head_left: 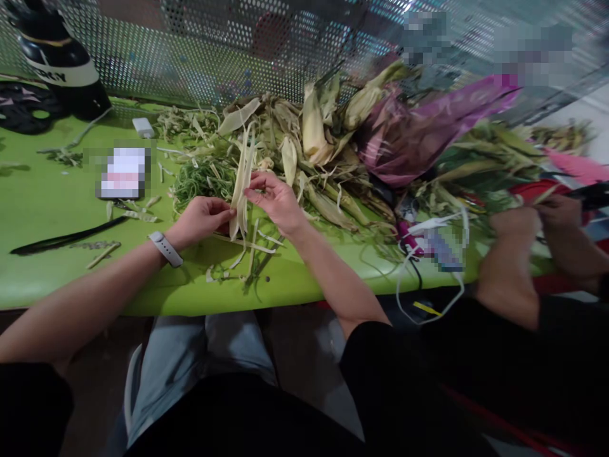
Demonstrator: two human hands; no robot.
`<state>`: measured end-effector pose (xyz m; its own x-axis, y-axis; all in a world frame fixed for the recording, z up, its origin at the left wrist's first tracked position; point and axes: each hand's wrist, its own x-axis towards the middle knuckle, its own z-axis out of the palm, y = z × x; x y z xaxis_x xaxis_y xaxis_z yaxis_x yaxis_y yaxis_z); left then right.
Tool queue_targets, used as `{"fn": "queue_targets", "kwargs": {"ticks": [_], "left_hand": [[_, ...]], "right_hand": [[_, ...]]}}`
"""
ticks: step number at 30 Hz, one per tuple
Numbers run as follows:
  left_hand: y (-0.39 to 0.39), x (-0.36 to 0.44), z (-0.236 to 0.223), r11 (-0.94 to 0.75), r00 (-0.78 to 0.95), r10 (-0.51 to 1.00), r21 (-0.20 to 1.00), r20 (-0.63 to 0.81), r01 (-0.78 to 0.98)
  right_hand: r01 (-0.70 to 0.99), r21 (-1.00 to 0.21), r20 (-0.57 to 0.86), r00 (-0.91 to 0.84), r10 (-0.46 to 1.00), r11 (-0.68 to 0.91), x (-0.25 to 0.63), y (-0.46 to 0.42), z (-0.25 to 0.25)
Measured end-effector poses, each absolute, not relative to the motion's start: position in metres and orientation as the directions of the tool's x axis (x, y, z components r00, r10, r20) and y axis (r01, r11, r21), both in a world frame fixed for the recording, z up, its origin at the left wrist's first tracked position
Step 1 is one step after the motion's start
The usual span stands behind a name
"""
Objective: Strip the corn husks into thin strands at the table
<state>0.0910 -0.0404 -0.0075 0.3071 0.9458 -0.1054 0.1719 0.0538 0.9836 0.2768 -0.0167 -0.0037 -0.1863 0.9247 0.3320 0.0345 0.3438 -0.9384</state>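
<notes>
A long pale corn husk, split into strips, stands nearly upright between my hands above the green table. My left hand, with a white band at the wrist, pinches the husk low on its left side. Higher up on the right, my right hand has thumb and fingertips closed on a strip of the same husk. Just behind lies a tangle of thin green strips. Loose husk shreds are scattered on the table below my hands.
A heap of corn husks spreads behind, with a purple plastic bag on it. Cables lie to the right, beside a co-worker's hands. A black bottle and a black strap are at left. Perforated metal borders the back.
</notes>
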Motion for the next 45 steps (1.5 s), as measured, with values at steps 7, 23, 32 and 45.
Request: {"fn": "queue_targets", "kwargs": {"ticks": [7, 23, 32, 45], "left_hand": [[-0.043, 0.092, -0.013, -0.079, 0.355, 0.934, 0.958, -0.025, 0.275], [-0.049, 0.093, -0.015, -0.267, 0.419, 0.905, 0.87, 0.079, 0.414], [-0.05, 0.095, -0.011, 0.054, 0.465, 0.877, 0.985, -0.126, 0.165], [-0.053, 0.095, -0.002, 0.29, 0.454, 0.856, 0.957, -0.249, -0.022]], "right_hand": [[-0.052, -0.981, 0.192, -0.157, 0.969, 0.186, 0.276, -0.017, -0.008], [0.073, -0.945, 0.322, 0.03, 0.946, 0.319, 0.26, -0.02, -0.016], [0.115, -0.924, 0.37, 0.034, 0.929, 0.364, 0.261, -0.02, -0.015], [0.116, -0.937, 0.334, 0.034, 0.942, 0.328, 0.264, -0.02, -0.015]]}}
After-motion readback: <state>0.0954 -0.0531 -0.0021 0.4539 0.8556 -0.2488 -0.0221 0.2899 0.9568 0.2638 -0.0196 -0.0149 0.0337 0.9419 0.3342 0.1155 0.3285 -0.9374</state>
